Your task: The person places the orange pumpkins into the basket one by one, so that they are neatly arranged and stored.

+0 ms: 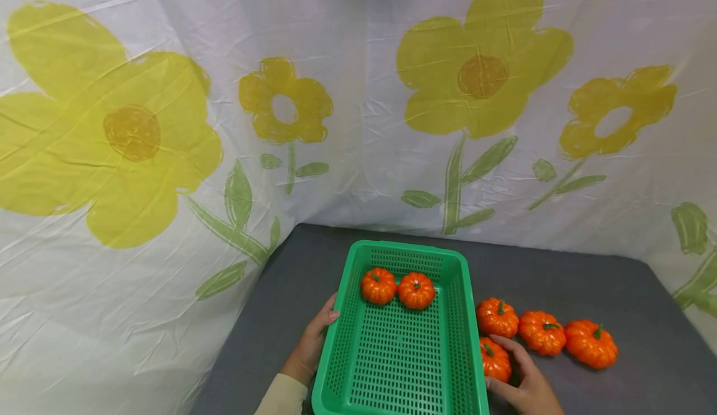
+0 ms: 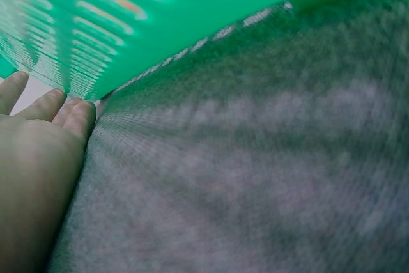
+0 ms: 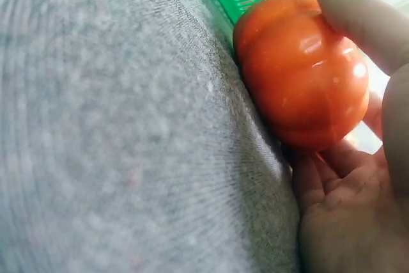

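Observation:
A green perforated plastic basket (image 1: pixel 398 359) stands on the grey table, two small orange pumpkins (image 1: pixel 378 287) side by side at its far end. My left hand (image 1: pixel 313 343) is at the basket's left side, its fingertips against the wall just under the rim. In the left wrist view its fingers (image 2: pixel 41 107) extend along the slotted wall. Close outside the right wall, my right hand (image 1: pixel 523 377) grips another orange pumpkin (image 3: pixel 303 71) between thumb and fingers. That pumpkin is low at the cloth, and the basket rim hides part of it in the head view.
Three more orange pumpkins, the nearest to the basket (image 1: pixel 497 317), then a middle one (image 1: pixel 542 333) and an outer one (image 1: pixel 590 344), form a row to the right. A white curtain (image 1: pixel 358 122) printed with yellow flowers surrounds the back and sides of the table (image 1: pixel 560 272).

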A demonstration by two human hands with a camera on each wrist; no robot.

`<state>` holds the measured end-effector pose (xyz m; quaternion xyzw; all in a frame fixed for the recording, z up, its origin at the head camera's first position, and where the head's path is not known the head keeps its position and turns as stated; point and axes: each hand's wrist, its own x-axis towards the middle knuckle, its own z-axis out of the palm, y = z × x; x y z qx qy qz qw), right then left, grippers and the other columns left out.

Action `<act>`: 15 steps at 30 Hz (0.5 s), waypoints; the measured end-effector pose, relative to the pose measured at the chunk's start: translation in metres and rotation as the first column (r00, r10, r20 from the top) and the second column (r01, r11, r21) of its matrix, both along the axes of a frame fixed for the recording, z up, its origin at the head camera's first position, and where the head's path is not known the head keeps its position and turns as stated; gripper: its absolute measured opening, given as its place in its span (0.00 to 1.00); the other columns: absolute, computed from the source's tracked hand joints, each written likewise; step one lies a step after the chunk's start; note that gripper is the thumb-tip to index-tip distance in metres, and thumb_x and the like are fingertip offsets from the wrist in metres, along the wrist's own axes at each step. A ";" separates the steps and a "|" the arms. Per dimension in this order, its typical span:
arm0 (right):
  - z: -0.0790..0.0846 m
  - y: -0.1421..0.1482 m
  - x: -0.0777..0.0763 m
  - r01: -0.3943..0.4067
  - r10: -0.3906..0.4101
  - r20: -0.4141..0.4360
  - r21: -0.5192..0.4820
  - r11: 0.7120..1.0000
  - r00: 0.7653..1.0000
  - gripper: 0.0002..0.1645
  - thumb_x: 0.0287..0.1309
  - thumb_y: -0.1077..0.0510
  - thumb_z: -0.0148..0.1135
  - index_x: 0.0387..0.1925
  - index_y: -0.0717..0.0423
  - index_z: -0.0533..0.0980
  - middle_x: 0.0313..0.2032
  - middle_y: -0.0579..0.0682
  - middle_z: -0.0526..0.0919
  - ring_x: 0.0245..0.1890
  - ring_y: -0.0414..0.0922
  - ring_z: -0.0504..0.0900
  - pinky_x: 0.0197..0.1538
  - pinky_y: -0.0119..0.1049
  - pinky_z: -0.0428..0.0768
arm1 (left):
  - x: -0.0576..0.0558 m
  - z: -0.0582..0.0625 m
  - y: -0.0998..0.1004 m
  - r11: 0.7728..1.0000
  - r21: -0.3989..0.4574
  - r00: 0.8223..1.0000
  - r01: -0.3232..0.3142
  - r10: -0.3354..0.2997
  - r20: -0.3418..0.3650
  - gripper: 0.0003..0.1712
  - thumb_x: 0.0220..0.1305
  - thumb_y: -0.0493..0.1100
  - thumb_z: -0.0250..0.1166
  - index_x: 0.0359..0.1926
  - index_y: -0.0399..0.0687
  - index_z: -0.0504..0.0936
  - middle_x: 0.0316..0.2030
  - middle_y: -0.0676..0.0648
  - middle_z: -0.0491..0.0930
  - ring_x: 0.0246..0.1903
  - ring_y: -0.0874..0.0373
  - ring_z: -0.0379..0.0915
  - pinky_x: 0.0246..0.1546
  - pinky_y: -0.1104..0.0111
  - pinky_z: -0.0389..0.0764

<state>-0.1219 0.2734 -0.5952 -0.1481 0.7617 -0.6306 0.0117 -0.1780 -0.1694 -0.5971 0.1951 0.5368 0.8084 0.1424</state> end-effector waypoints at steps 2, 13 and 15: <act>0.001 -0.001 0.001 0.005 -0.005 0.013 -0.003 1.000 1.000 0.42 0.67 0.75 0.69 0.77 0.73 0.60 0.61 0.36 0.80 0.53 0.40 0.85 0.49 0.37 0.86 | 0.000 -0.001 0.000 1.000 -0.001 1.000 0.000 0.000 0.000 0.41 0.80 0.42 0.36 0.90 0.49 0.40 0.85 0.33 0.43 0.81 0.35 0.46 0.76 0.54 0.62; 0.000 0.000 0.001 -0.031 0.022 -0.063 -0.143 0.989 0.998 0.40 0.66 0.81 0.61 0.75 0.79 0.58 0.65 0.39 0.79 0.56 0.40 0.85 0.52 0.36 0.85 | 0.000 0.001 0.000 1.000 0.002 1.000 0.008 -0.008 0.009 0.41 0.80 0.43 0.36 0.90 0.49 0.40 0.85 0.32 0.42 0.81 0.35 0.45 0.76 0.53 0.61; 0.001 0.000 0.002 -0.002 -0.007 -0.058 -0.149 0.989 0.998 0.39 0.66 0.81 0.62 0.75 0.78 0.60 0.65 0.38 0.79 0.56 0.39 0.84 0.52 0.34 0.85 | 0.000 0.001 0.000 1.000 0.003 1.000 0.009 -0.009 0.010 0.41 0.80 0.43 0.37 0.90 0.48 0.40 0.85 0.32 0.43 0.81 0.35 0.46 0.76 0.53 0.61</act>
